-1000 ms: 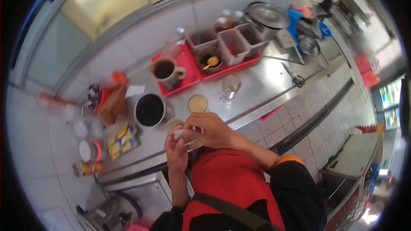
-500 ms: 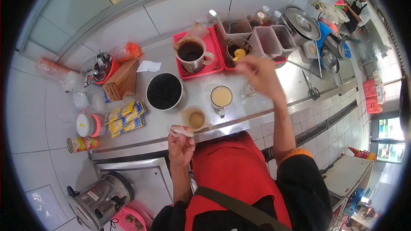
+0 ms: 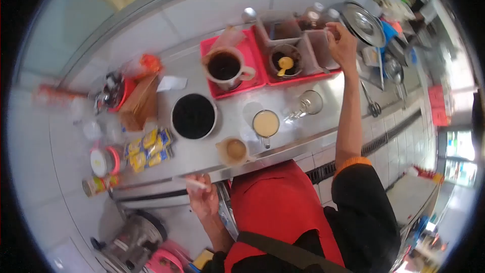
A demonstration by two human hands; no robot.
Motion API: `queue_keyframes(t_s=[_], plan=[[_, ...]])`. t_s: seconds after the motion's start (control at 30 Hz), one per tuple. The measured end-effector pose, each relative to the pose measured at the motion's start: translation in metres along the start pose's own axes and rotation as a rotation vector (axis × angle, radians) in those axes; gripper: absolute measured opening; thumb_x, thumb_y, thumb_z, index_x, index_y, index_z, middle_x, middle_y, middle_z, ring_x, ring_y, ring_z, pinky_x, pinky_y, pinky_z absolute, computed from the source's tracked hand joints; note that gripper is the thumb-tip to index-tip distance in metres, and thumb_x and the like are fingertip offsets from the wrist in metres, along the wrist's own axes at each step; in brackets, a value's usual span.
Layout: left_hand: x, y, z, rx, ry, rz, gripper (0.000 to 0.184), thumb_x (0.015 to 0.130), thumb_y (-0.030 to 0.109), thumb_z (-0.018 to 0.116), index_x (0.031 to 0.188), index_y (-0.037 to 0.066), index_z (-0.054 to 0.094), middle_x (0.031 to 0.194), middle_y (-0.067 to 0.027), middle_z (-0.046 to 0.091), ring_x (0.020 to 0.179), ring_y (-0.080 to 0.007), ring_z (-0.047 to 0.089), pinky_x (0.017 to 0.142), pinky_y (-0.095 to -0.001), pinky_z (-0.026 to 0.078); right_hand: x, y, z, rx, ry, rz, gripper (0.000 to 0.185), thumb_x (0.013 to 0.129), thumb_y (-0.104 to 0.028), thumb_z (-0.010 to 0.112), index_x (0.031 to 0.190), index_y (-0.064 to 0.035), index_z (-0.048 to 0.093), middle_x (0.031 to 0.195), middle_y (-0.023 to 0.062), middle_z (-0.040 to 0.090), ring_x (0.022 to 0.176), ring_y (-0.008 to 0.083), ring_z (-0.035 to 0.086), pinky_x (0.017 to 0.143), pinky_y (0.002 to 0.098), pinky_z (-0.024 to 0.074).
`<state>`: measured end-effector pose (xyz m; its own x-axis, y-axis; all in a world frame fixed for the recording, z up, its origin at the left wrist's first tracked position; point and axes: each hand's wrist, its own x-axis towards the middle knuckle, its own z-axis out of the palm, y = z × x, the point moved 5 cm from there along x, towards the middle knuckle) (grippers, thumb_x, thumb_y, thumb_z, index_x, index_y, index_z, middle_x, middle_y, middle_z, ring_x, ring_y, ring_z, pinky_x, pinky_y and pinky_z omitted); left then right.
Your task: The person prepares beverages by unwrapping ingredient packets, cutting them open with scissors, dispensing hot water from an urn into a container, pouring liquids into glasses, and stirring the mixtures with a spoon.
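My left hand (image 3: 203, 198), at the counter's front edge, has its fingers closed round a thin white object (image 3: 196, 184), blurred and of unclear kind. My right hand (image 3: 344, 45) reaches over the clear plastic containers (image 3: 319, 45) at the back. Its fingers are curled together; what they hold, if anything, is hidden. A yellow scoop (image 3: 286, 64) rests in a tub of dark contents (image 3: 295, 55). Nearest the apron stand a glass mug of milky brown drink (image 3: 265, 123) and a pale jug (image 3: 234, 152) with similar liquid. An empty glass mug (image 3: 311, 102) is to their right.
A pot with black contents (image 3: 193, 116) stands left of the mugs. Behind it, a red tray (image 3: 212, 45) carries a jug of dark liquid (image 3: 224, 66). Yellow-blue sachets (image 3: 148, 149) lie left; scissors (image 3: 374, 107) lie right. Another person (image 3: 428, 10) is far right.
My right hand has moved from beside the yellow scoop back and right to the containers. The left hand has shifted slightly left and down. The view has tilted a little.
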<state>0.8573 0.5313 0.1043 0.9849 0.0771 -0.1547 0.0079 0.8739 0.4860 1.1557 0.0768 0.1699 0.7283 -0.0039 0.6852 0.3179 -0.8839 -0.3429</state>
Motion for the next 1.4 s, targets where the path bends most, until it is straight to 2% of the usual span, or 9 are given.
queue_keyframes(t_s=[0.17,0.33,0.37,0.47,0.6,0.67,0.9,1.03,1.4], plan=[[0.002,0.006,0.003,0.058,0.114,0.132,0.032,0.095,0.015,0.058,0.125,0.008,0.049,0.102,-0.001,0.057,0.08,-0.0128,0.044,0.054,-0.0204,0.045,-0.113,0.063,-0.068,-0.178,0.163,0.43,0.013,0.082,-0.009,0.063,0.095,-0.0058,0.063,0.085,0.0154,0.067,0.074,0.0303,0.067,0.069,0.0392,0.0526],[0.033,-0.016,0.011,0.019,-0.194,-0.106,0.039,0.087,0.018,0.067,0.12,0.009,0.049,0.11,-0.0064,0.059,0.092,-0.0192,0.056,0.061,-0.0238,0.051,-0.252,0.172,-0.144,-0.724,0.166,0.631,0.026,0.079,-0.004,0.055,0.105,-0.0048,0.06,0.092,0.0187,0.062,0.091,0.0401,0.058,0.08,0.0502,0.0461],[0.038,-0.026,0.029,0.134,-0.153,-0.093,0.036,0.093,0.014,0.062,0.125,0.009,0.048,0.108,-0.0047,0.056,0.076,-0.0105,0.049,0.046,-0.018,0.045,-0.262,0.181,-0.157,-0.736,0.074,0.804,0.031,0.078,-0.004,0.056,0.109,-0.004,0.061,0.096,0.0184,0.063,0.091,0.0408,0.058,0.082,0.049,0.0477],[0.048,-0.075,0.071,0.204,-0.2,-0.217,0.037,0.091,0.013,0.065,0.124,0.009,0.048,0.113,-0.0084,0.057,0.071,-0.011,0.053,0.046,-0.0191,0.047,-0.296,0.223,-0.166,-0.604,-0.234,0.927,0.025,0.076,-0.004,0.059,0.099,-0.0033,0.067,0.1,0.0186,0.062,0.097,0.0371,0.058,0.083,0.0471,0.0492],[0.049,-0.18,0.107,0.255,-0.255,-0.308,0.037,0.087,0.011,0.068,0.12,0.01,0.052,0.116,-0.0112,0.058,0.086,-0.0161,0.063,0.057,-0.019,0.054,-0.296,0.254,-0.165,-0.559,-0.408,0.781,0.014,0.075,-0.009,0.063,0.087,-0.0034,0.068,0.092,0.0179,0.061,0.098,0.0343,0.058,0.082,0.0449,0.0504],[0.027,-0.256,0.163,0.341,-0.305,-0.332,0.034,0.086,0.022,0.067,0.112,0.007,0.051,0.109,-0.0095,0.059,0.093,-0.0208,0.06,0.063,-0.0253,0.056,-0.293,0.261,-0.168,-0.592,-0.289,0.592,0.018,0.07,-0.007,0.067,0.087,-0.0034,0.065,0.104,0.0185,0.062,0.102,0.0345,0.058,0.082,0.0454,0.0505],[-0.027,-0.482,0.279,-0.054,-0.331,-0.794,0.026,0.093,0.017,0.058,0.113,0.001,0.057,0.124,-0.0183,0.056,0.095,-0.0254,0.067,0.077,-0.0278,0.061,-0.293,0.31,-0.153,-0.334,-0.503,0.629,0.027,0.079,-0.016,0.064,0.104,-0.0066,0.062,0.109,0.0163,0.063,0.103,0.0311,0.058,0.08,0.0409,0.0483],[-0.056,-0.551,0.341,-0.014,-0.448,-0.918,0.03,0.094,0.007,0.056,0.123,0.001,0.052,0.128,-0.0198,0.055,0.102,-0.025,0.066,0.083,-0.0286,0.06,-0.295,0.319,-0.16,-0.358,-0.198,0.521,0.021,0.082,-0.019,0.059,0.098,-0.0066,0.064,0.098,0.0134,0.065,0.093,0.0318,0.061,0.078,0.0439,0.0509],[-0.072,-0.703,0.423,0.138,-0.661,-0.948,0.045,0.092,0.007,0.059,0.135,0.007,0.044,0.126,-0.0148,0.054,0.107,-0.0236,0.062,0.088,-0.0355,0.056,-0.289,0.325,-0.172,0.082,-0.287,0.623,0.028,0.078,-0.021,0.065,0.103,-0.0107,0.066,0.105,0.0113,0.066,0.1,0.0295,0.062,0.082,0.0364,0.0507]])
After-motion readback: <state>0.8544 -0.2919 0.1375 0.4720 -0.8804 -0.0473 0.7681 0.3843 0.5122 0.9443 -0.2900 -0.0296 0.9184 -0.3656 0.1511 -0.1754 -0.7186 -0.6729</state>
